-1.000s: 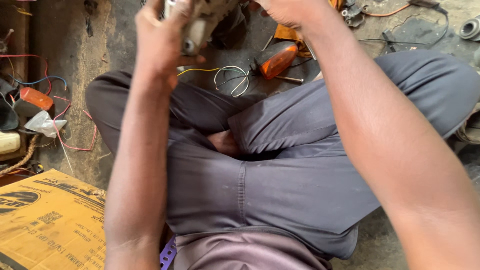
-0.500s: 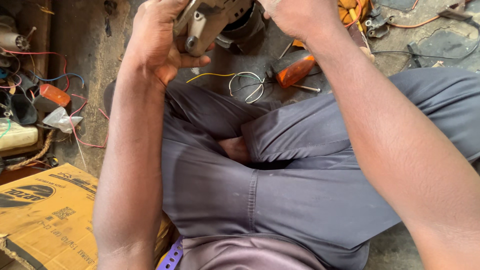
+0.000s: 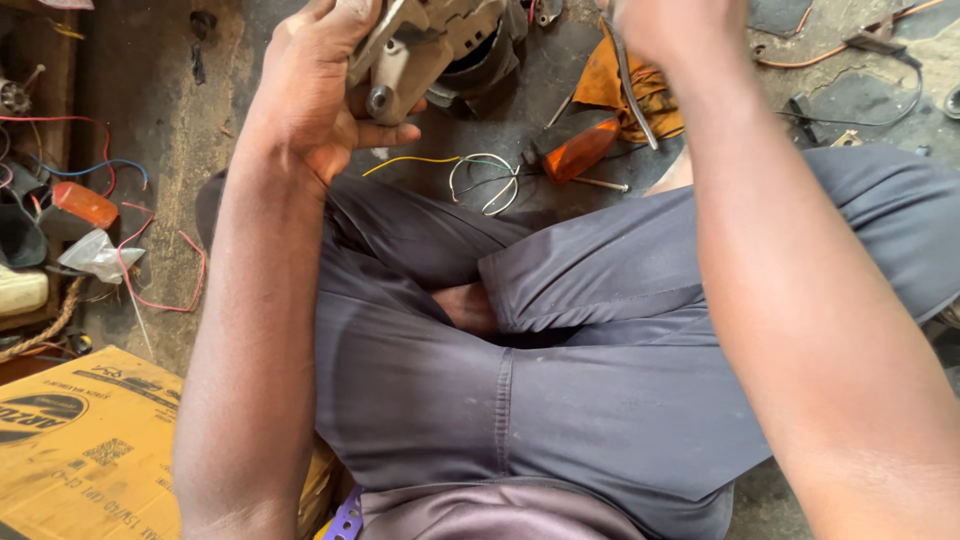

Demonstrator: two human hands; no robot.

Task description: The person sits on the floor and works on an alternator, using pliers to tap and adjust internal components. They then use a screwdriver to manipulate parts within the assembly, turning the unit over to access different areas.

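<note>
**Motor housing held up in left hand, tool in right**

Left hand (image 3: 310,95) is clamped around a grey cast-metal motor housing (image 3: 430,45), raised above the crossed legs near the top edge of view. It looks heavy, rigid and greasy, so probably slippery. Best purchase is the lugged casting edge, not the dark winding side. Right hand (image 3: 670,25) is closed on a slim metal tool (image 3: 632,90) hanging downward. Both forearms reach forward, elbows bent. Orange-handled screwdriver (image 3: 580,152) lies on the floor beside loose wires (image 3: 480,180).
</note>
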